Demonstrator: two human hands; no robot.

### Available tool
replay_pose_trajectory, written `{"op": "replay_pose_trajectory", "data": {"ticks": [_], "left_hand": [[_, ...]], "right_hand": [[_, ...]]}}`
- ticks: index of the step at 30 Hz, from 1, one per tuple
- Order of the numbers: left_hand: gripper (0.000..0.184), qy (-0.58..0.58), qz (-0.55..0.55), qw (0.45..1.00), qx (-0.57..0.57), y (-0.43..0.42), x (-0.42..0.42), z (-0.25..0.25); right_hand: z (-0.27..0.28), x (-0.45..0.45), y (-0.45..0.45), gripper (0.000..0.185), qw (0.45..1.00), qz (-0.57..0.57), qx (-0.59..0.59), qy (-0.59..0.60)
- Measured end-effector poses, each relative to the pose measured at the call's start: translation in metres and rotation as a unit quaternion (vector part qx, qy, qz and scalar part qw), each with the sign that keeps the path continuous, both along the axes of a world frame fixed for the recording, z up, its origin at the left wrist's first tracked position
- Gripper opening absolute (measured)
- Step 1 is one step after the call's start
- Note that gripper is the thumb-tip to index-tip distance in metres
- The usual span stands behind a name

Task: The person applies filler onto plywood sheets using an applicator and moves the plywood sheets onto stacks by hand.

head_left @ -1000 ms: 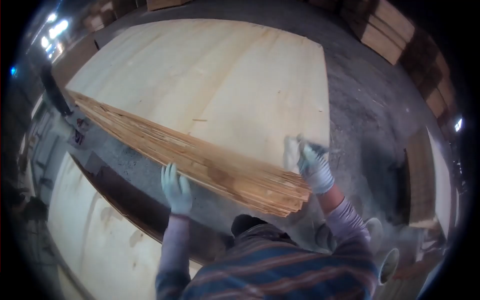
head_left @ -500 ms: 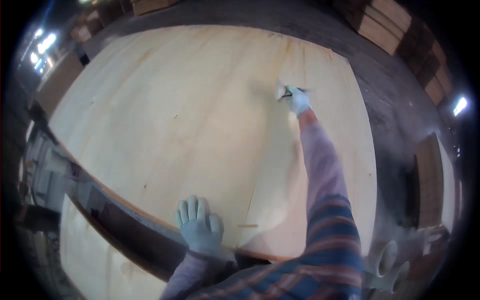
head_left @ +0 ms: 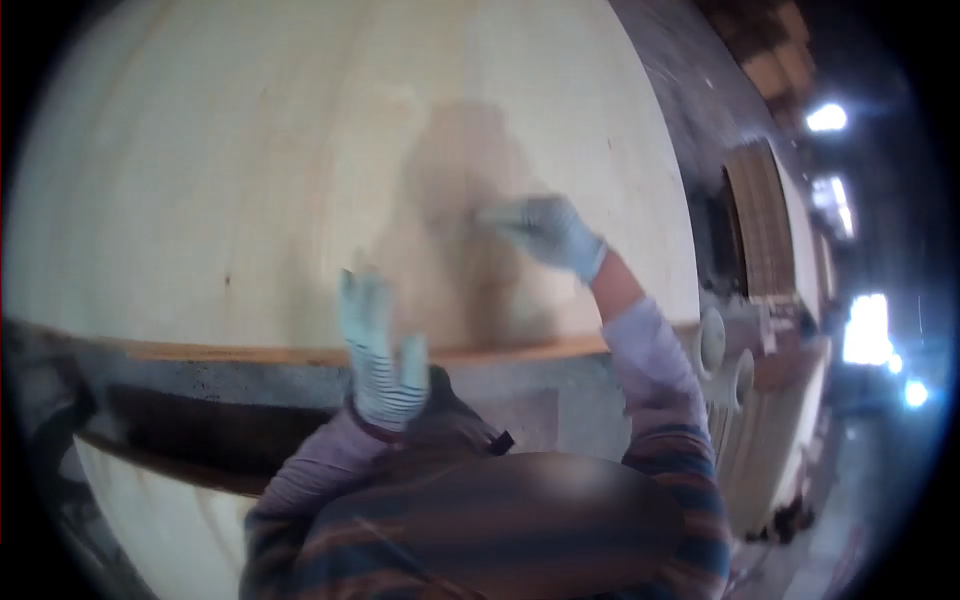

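The wood sheet (head_left: 290,200) lies flat right in front of the person (head_left: 340,545), its near edge just ahead of the body. At that edge the gloved left hand (head_left: 385,365) has its fingers straight and loose, thumb apart — whether it touches the wood, I can't tell. The gloved right hand (head_left: 555,235) is farther in over the sheet, fingers bent, too blurred to say what they grip. Another sheet (head_left: 150,510) lies low on the left — a stack of boards (head_left: 762,220) stands off to the right.
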State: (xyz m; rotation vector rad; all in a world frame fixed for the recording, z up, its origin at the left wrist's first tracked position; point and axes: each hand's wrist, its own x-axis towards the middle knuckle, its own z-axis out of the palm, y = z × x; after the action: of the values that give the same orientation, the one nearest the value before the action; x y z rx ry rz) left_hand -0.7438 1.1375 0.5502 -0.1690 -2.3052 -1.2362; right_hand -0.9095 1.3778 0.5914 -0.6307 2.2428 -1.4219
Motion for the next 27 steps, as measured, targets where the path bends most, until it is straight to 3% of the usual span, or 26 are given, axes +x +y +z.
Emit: {"op": "replay_pose_trajectory", "data": {"ticks": [1,2,4,6,8,9,10,12,13,14,16,19,20,22,23,24,25,27], "left_hand": [[0.059,0.015,-0.011,0.999,0.045,-0.026,0.01,0.009],[0.058,0.034,0.02,0.999,0.012,-0.059,0.021,0.014],[0.056,0.049,0.11,0.991,-0.059,-0.126,0.03,0.009],[0.053,0.025,0.176,0.974,-0.138,-0.2,0.013,-0.006],[0.05,-0.037,0.233,0.934,-0.268,-0.299,-0.015,-0.024],[0.049,-0.088,0.265,0.893,-0.354,-0.346,-0.023,-0.032],[0.049,-0.119,0.273,0.877,-0.376,-0.378,-0.029,-0.026],[0.048,-0.188,0.288,0.848,-0.404,-0.372,-0.024,-0.048],[0.048,-0.163,0.291,0.854,-0.399,-0.369,-0.016,-0.056],[0.047,-0.137,0.297,0.859,-0.392,-0.374,-0.011,-0.057],[0.046,-0.08,0.311,0.867,-0.381,-0.394,-0.019,-0.057],[0.045,-0.093,0.294,0.877,-0.367,-0.427,-0.026,-0.029],[0.045,-0.09,0.295,0.885,-0.348,-0.422,-0.025,-0.026],[0.044,-0.092,0.302,0.882,-0.35,-0.411,-0.023,-0.022],[0.044,-0.097,0.311,0.873,-0.363,-0.402,-0.023,-0.017],[0.041,-0.119,0.285,0.888,-0.341,-0.399,-0.023,-0.005],[0.038,-0.144,0.254,0.903,-0.315,-0.398,-0.019,0.005],[0.037,-0.096,0.201,0.93,-0.293,-0.409,-0.012,0.005]], "right_hand": [[-0.005,0.053,-0.003,0.025,0.999,-0.043,-0.021,0.015],[-0.01,0.106,-0.006,0.026,0.995,-0.084,-0.043,0.031],[-0.016,0.165,-0.032,0.028,0.967,-0.138,0.12,0.179],[-0.012,0.198,-0.076,0.026,0.87,-0.122,0.31,0.363],[-0.013,0.2,-0.107,0.025,0.943,-0.261,0.091,0.183],[-0.014,0.196,-0.124,0.025,0.945,-0.317,-0.025,0.081],[0.002,0.185,-0.141,0.024,0.912,-0.377,-0.15,0.057],[-0.002,0.162,-0.131,0.022,0.871,-0.364,-0.326,-0.049],[-0.001,0.146,-0.137,0.021,0.84,-0.351,-0.4,-0.103],[-0.012,0.117,-0.147,0.02,0.91,-0.327,-0.254,-0.027],[-0.048,0.041,-0.173,0.019,0.956,-0.259,0.041,0.136],[-0.003,-0.031,-0.242,0.029,0.969,-0.131,0.194,0.08],[0.006,-0.019,-0.249,0.028,0.985,-0.077,0.146,0.041],[-0.006,0.024,-0.231,0.025,0.986,-0.042,0.161,0.009],[-0.006,0.062,-0.228,0.023,0.996,-0.083,0.026,-0.034],[-0.002,0.088,-0.227,0.021,0.977,-0.039,0.196,0.08],[-0.011,0.12,-0.233,0.021,0.99,-0.102,0.078,0.063],[0.0,0.162,-0.272,0.02,0.974,-0.192,0.111,-0.045]]}}
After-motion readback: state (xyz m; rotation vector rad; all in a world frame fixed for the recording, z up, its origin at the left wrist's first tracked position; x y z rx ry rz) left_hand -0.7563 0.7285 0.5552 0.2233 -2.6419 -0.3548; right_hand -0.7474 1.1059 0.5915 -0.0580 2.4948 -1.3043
